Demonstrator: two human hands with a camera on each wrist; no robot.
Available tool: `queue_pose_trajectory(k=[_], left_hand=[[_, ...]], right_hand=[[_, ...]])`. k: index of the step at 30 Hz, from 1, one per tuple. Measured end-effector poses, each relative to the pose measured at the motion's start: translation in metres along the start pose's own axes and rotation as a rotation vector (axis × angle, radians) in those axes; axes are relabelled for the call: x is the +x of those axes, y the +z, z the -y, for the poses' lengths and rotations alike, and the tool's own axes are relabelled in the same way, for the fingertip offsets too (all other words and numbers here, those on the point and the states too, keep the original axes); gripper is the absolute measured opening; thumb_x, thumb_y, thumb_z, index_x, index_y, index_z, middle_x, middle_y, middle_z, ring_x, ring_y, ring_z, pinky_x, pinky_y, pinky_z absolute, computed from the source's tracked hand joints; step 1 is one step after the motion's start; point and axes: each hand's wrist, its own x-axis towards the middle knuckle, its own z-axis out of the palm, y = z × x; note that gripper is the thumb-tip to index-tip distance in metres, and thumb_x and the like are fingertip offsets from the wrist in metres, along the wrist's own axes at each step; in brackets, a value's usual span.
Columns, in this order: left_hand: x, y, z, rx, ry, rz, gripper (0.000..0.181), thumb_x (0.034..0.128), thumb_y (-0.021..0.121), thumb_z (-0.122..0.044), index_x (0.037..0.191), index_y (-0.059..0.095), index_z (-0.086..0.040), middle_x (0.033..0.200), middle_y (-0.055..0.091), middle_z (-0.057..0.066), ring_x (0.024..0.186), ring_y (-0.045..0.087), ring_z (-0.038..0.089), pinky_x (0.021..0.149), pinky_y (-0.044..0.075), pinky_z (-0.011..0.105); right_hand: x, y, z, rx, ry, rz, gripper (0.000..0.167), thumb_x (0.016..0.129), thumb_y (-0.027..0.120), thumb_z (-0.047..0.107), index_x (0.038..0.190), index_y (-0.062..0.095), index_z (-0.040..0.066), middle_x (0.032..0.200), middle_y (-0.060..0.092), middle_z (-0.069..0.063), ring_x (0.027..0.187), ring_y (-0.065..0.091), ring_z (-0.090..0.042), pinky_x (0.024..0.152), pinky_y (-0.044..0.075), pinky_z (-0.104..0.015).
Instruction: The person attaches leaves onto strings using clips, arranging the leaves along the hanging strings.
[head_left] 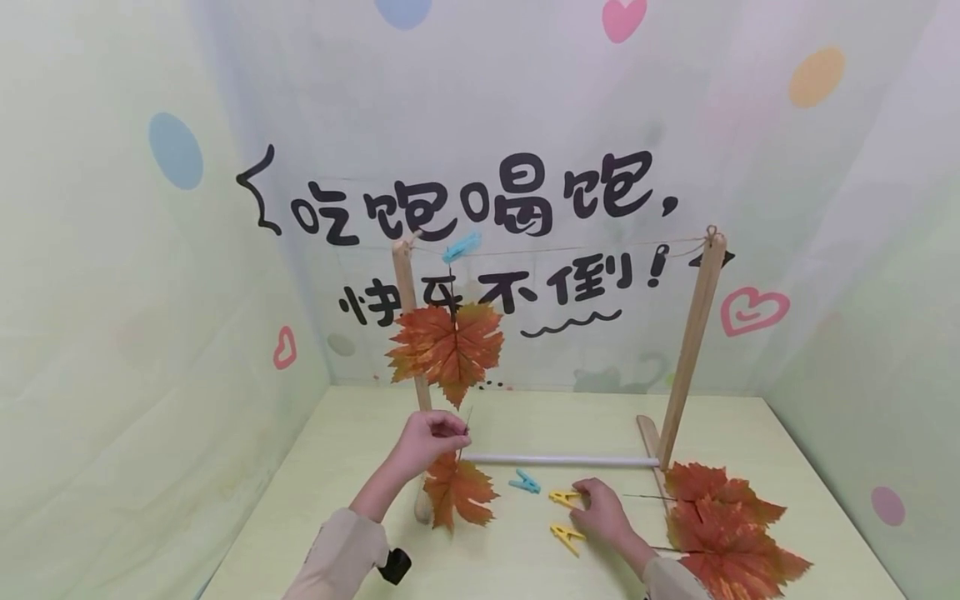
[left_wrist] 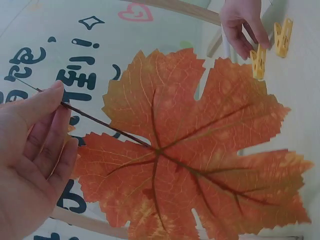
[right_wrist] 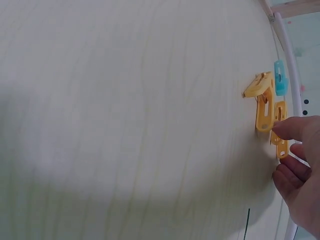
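My left hand [head_left: 432, 442] pinches the thin dark stem of an orange-red artificial maple leaf [left_wrist: 185, 150], whose blade hangs below the fingers beside the left post. On the table, my right hand [head_left: 602, 510] has thumb and fingers at the handle end of a yellow clothespin [head_left: 564, 498]. A second yellow clothespin [head_left: 567, 538] lies just in front of it, and a blue clothespin [head_left: 525, 481] lies to its left. Above the left hand, another maple leaf [head_left: 450, 346] hangs by its stem from a blue clothespin [head_left: 461, 247] clipped on a string [head_left: 555, 250].
The string runs between two wooden posts, the left post [head_left: 405, 279] and the right post [head_left: 693, 350]. A pale rod [head_left: 558, 460] joins them low down. More maple leaves [head_left: 731, 533] lie at the table's right, stems pointing left. A printed backdrop [head_left: 480, 100] stands behind.
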Motion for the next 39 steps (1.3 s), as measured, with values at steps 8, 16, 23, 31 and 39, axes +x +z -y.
queue_pose_trajectory(k=[8, 16, 23, 31, 39], left_hand=[[-0.005, 0.006, -0.027, -0.005, -0.013, 0.008, 0.013, 0.0775, 0.069, -0.003, 0.089, 0.066, 0.004, 0.081, 0.066, 0.007, 0.071, 0.060, 0.013, 0.064, 0.053, 0.025], [-0.006, 0.011, -0.054, -0.021, -0.004, 0.003, 0.013, 0.0775, 0.069, -0.001, 0.087, 0.065, 0.007, 0.080, 0.065, 0.007, 0.070, 0.060, 0.013, 0.066, 0.053, 0.026], [-0.002, 0.012, -0.058, -0.038, 0.005, 0.011, 0.010, 0.0776, 0.069, -0.002, 0.085, 0.066, 0.004, 0.080, 0.066, 0.007, 0.071, 0.062, 0.012, 0.066, 0.053, 0.026], [0.000, 0.014, -0.061, -0.036, 0.000, 0.041, 0.013, 0.0784, 0.069, -0.003, 0.089, 0.067, 0.004, 0.083, 0.067, 0.009, 0.072, 0.063, 0.014, 0.070, 0.054, 0.029], [0.012, 0.019, -0.043, -0.033, 0.053, 0.038, 0.015, 0.0757, 0.073, -0.009, 0.087, 0.069, 0.000, 0.082, 0.068, 0.008, 0.071, 0.063, 0.015, 0.066, 0.054, 0.029]], right_hand=[[-0.004, 0.000, -0.002, -0.045, -0.063, -0.016, 0.030, 0.063, 0.070, -0.005, 0.092, 0.063, -0.006, 0.090, 0.063, -0.014, 0.088, 0.058, -0.033, 0.080, 0.046, -0.047], [-0.004, 0.002, -0.005, -0.099, -0.101, -0.009, 0.028, 0.061, 0.069, -0.005, 0.089, 0.064, -0.004, 0.087, 0.063, -0.012, 0.084, 0.059, -0.030, 0.078, 0.047, -0.045], [0.001, 0.000, -0.002, -0.118, -0.122, 0.017, 0.025, 0.062, 0.067, -0.003, 0.087, 0.063, -0.002, 0.082, 0.061, -0.007, 0.077, 0.057, -0.022, 0.071, 0.048, -0.040], [0.009, -0.021, 0.012, -0.092, -0.149, 0.053, 0.024, 0.066, 0.068, -0.003, 0.089, 0.064, -0.005, 0.084, 0.062, -0.012, 0.077, 0.058, -0.025, 0.069, 0.049, -0.039], [0.027, -0.063, 0.022, -0.104, -0.197, 0.047, 0.022, 0.070, 0.071, 0.001, 0.091, 0.064, -0.004, 0.084, 0.061, -0.009, 0.078, 0.058, -0.023, 0.069, 0.050, -0.037]])
